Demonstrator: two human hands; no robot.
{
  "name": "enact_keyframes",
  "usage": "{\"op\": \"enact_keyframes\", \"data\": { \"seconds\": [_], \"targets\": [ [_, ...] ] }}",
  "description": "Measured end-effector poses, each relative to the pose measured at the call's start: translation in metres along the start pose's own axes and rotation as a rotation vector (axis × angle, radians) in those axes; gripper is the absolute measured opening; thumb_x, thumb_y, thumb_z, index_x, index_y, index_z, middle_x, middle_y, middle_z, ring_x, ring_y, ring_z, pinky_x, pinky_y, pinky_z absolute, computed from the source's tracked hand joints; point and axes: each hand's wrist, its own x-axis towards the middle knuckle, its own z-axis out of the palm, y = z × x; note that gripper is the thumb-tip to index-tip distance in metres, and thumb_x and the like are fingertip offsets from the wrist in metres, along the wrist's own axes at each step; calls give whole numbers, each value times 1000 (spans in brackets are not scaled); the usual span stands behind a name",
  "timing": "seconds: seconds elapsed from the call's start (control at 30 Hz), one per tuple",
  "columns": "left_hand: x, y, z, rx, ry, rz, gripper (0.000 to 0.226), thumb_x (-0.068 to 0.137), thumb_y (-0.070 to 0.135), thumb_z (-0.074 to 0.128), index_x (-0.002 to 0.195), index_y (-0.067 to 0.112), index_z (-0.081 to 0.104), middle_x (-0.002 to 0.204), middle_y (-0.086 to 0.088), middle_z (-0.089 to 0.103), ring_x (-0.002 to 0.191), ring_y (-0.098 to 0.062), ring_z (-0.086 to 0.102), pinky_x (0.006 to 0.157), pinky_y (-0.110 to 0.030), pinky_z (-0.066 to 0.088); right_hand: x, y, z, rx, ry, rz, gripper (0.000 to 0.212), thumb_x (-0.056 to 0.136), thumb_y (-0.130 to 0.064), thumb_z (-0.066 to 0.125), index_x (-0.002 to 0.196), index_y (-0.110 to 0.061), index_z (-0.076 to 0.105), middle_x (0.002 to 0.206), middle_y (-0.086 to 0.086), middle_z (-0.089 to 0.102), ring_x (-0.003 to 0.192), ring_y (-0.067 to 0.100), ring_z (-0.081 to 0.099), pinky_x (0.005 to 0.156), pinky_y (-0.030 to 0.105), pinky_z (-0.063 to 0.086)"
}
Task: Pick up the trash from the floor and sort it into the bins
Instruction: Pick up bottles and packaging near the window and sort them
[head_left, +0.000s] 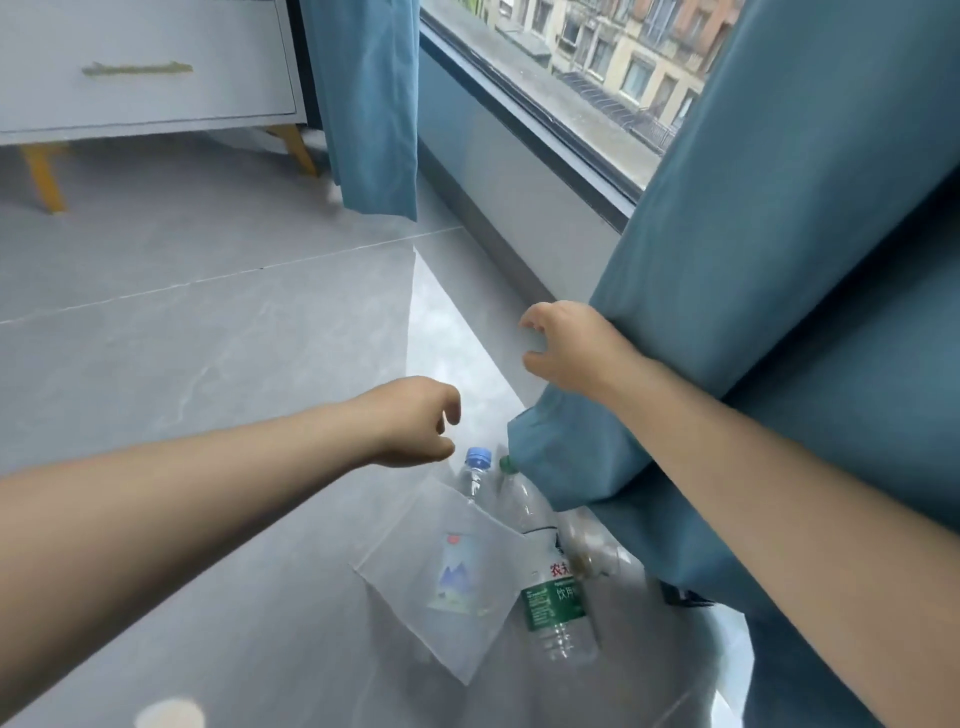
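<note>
On the floor (208, 338) we log two plastic bottles side by side, left bottle (475, 475) and right bottle (550, 571); a plastic sheet (447, 582) lies over the left bottle's body; a crushed bottle (592, 551) just right of them, at the near curtain's (779, 260) hem; window (571, 62) behind; drawer cabinet (145, 78) far left, far curtain (371, 104) beside it.

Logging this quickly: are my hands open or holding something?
Left hand: open, fingers loosely curled, holding nothing.
Right hand: open, loosely curled, holding nothing.
</note>
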Motion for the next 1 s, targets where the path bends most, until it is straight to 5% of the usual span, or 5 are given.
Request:
{"op": "enact_keyframes", "data": {
  "seconds": [0.2, 0.4, 0.57, 0.87, 1.0],
  "targets": [
    [-6, 6, 3, 73, 33, 21, 31, 89, 23, 53, 120, 19, 55, 119, 3, 60, 107, -19, 56, 86, -28, 47, -21, 8, 3, -406, -113, 20, 6, 88, -15, 52, 86, -11, 49, 112, 8, 58, 103, 29, 58, 69, 29, 36],
    [-4, 14, 11, 103, 18, 35, 34, 90, 24, 53, 123, 18, 54, 121, 1, 59, 110, -21, 55, 89, -31, 48, -70, 55, 18, -497, -256, 202, 6, 91, -20, 47, 96, -18, 49, 116, 4, 60, 109, 24, 57, 70, 28, 36],
    [6, 23, 19, 135, -7, 68, 37, 91, 30, 52, 126, 17, 52, 122, 0, 58, 111, -22, 54, 91, -32, 47, -112, 94, 18, -497, -224, 322, 31, 90, -22, 45, 65, -22, 26, 108, 2, 62, 97, 23, 57, 66, 29, 35],
    [28, 49, 42, 202, -54, 138, 35, 88, 23, 53, 123, 18, 55, 121, -1, 59, 110, -22, 55, 89, -31, 48, -180, 142, 17, -486, -382, 540, 18, 92, -37, 49, 93, -20, 47, 103, -4, 59, 93, 18, 57, 57, 26, 35],
    [37, 62, 53, 225, -59, 175, 31, 87, 23, 54, 117, 18, 56, 117, -2, 60, 106, -24, 56, 85, -30, 48, -187, 156, 24, -441, -585, 661, 32, 90, -45, 51, 105, -17, 54, 109, -1, 58, 102, 22, 58, 69, 27, 43]
  ]
}}
